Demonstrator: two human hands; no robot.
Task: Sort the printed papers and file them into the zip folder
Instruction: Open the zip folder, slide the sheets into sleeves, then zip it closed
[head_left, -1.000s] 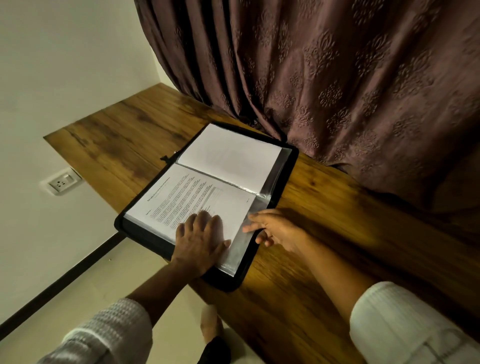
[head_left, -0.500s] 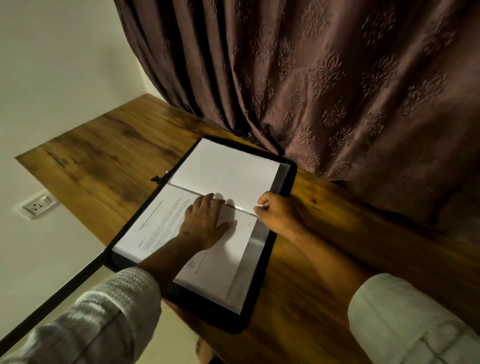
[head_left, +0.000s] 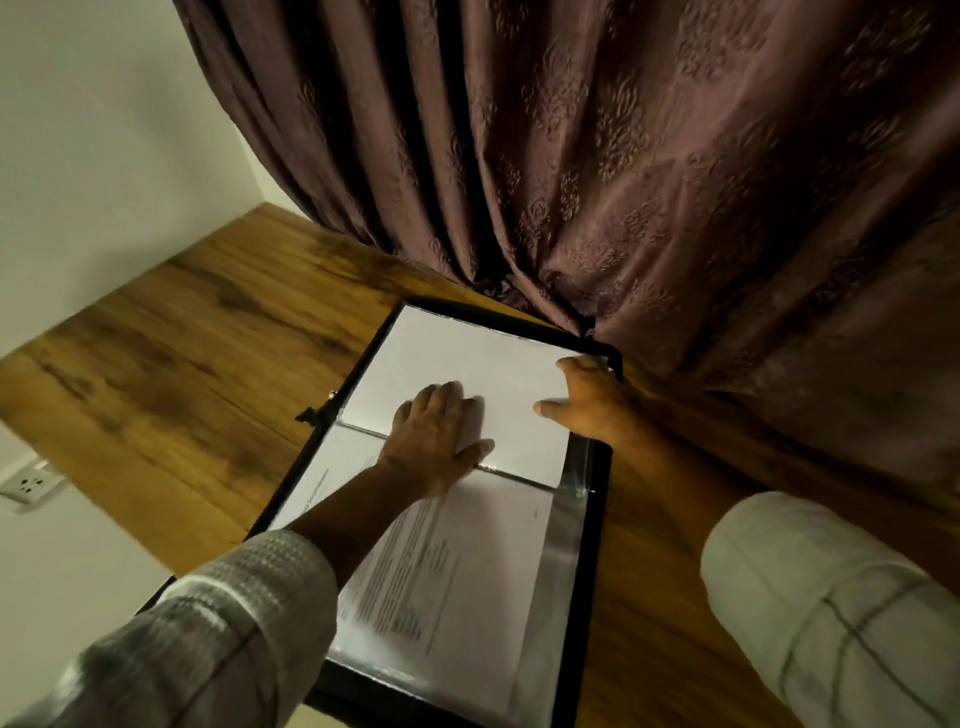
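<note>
Both hands had slid up the folder since half a second earlier, off the printed sheet and the spine and onto the far half. By now our left hand (head_left: 434, 436) lay flat on the blank page (head_left: 467, 353) just past the spine, fingers spread and pressing down. Our right hand (head_left: 589, 402) sat at that page's right edge near the far corner, thumb stretched out across the paper. Whether the fingers were actually pinching the edge or just resting on it, we honestly couldn't tell.

The zip folder (head_left: 589, 545) lay wide open on the wooden table (head_left: 182, 353), its far end touching the brown patterned curtain (head_left: 623, 156). The printed paper (head_left: 441, 561) sat in the near half, tucked in a clear sleeve (head_left: 550, 571) – our left forearm crossed over it, so part of the text was hidden and the rest was too blurry to read. A zipper pull (head_left: 311, 413) stuck out on the folder's left side, level with the spine. Down low on the left wall was a white socket (head_left: 28, 483).
</note>
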